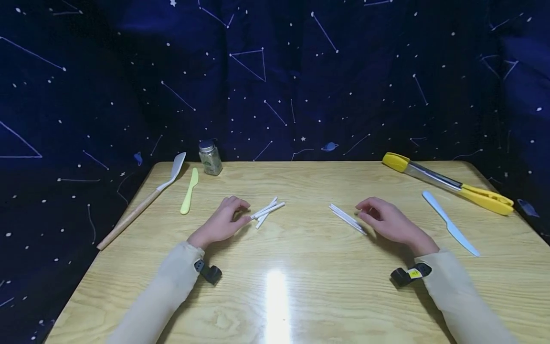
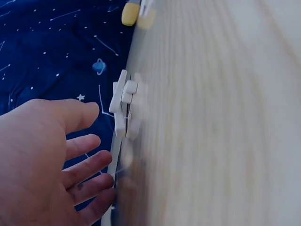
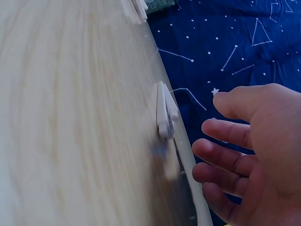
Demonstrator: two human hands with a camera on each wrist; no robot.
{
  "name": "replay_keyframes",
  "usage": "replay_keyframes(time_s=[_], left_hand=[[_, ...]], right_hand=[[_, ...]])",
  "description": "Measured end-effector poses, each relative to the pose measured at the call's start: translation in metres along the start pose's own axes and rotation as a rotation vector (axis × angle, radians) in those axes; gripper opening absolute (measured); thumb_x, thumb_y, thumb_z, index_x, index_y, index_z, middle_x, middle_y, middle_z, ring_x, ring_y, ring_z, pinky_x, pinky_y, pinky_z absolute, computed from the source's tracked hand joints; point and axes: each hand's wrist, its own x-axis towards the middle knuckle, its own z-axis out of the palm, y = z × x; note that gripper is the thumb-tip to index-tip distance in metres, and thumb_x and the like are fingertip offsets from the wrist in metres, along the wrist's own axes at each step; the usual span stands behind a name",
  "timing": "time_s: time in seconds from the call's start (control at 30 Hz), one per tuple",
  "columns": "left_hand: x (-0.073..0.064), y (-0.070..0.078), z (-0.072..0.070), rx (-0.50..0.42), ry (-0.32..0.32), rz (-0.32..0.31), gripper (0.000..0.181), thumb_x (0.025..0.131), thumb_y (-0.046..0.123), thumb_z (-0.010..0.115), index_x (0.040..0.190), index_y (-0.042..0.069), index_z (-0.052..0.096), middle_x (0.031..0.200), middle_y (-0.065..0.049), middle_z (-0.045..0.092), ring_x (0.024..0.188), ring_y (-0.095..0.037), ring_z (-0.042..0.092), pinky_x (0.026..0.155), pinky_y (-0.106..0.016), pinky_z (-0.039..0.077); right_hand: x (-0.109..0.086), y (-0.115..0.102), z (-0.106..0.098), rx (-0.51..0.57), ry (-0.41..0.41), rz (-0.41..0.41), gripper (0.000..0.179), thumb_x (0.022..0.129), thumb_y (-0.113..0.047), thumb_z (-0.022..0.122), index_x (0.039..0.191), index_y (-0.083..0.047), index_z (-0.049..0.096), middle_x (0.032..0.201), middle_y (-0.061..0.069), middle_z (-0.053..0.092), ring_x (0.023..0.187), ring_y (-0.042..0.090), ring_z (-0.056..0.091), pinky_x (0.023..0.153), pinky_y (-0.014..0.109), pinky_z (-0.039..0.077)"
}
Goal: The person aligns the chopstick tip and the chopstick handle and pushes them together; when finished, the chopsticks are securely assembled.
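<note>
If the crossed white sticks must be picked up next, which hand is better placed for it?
Probably the left hand: it is very close to the crossed white sticks and holds nothing. The right hand is also free, but farther from them, beside the other white sticks.

Glare on tabletop point(image 1: 309, 267), soft shadows, wrist-view blur

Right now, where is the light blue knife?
In the head view, the light blue knife lies on the right side of the table, right of the right hand and on the near side of the yellow tongs.
</note>
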Motion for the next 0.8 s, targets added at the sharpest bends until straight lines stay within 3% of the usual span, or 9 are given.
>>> replay_keyframes(time_s=[0.2, 0.43, 0.57, 0.8], left_hand=[[0.008, 0.000, 0.011, -0.054, 0.057, -0.025, 0.021, 0.089, 0.013, 0.066, 0.106, 0.000, 0.062, 0.094, -0.009, 0.058, 0.088, -0.021, 0.047, 0.078, -0.030, 0.038], [0.010, 0.000, 0.024, -0.142, 0.131, -0.130, 0.013, 0.088, 0.014, 0.065, 0.095, 0.003, 0.063, 0.082, -0.004, 0.056, 0.073, -0.015, 0.047, 0.066, -0.024, 0.038], [0.010, 0.000, 0.028, -0.112, 0.166, -0.164, 0.011, 0.089, 0.016, 0.064, 0.091, 0.005, 0.065, 0.081, -0.003, 0.058, 0.071, -0.014, 0.047, 0.065, -0.024, 0.038], [0.011, 0.001, 0.031, -0.042, 0.213, -0.171, 0.013, 0.091, 0.016, 0.060, 0.092, 0.007, 0.069, 0.082, -0.003, 0.061, 0.076, -0.016, 0.049, 0.070, -0.028, 0.038]], right_hand=[[0.005, -0.001, 0.005, 0.034, -0.038, 0.000, 0.024, 0.095, -0.016, 0.061, 0.115, -0.003, 0.061, 0.095, 0.005, 0.060, 0.079, 0.016, 0.049, 0.067, 0.022, 0.042], [0.007, -0.002, 0.016, 0.044, -0.048, -0.008, 0.024, 0.091, -0.016, 0.066, 0.112, -0.004, 0.062, 0.090, 0.002, 0.059, 0.076, 0.013, 0.049, 0.065, 0.022, 0.042], [0.007, -0.004, 0.020, 0.046, -0.053, 0.004, 0.022, 0.091, -0.017, 0.066, 0.110, -0.005, 0.062, 0.086, 0.001, 0.057, 0.074, 0.013, 0.049, 0.063, 0.022, 0.041], [0.011, -0.008, 0.017, 0.024, -0.038, -0.009, 0.016, 0.091, -0.013, 0.065, 0.104, -0.005, 0.062, 0.083, 0.002, 0.055, 0.073, 0.014, 0.047, 0.062, 0.023, 0.039]])
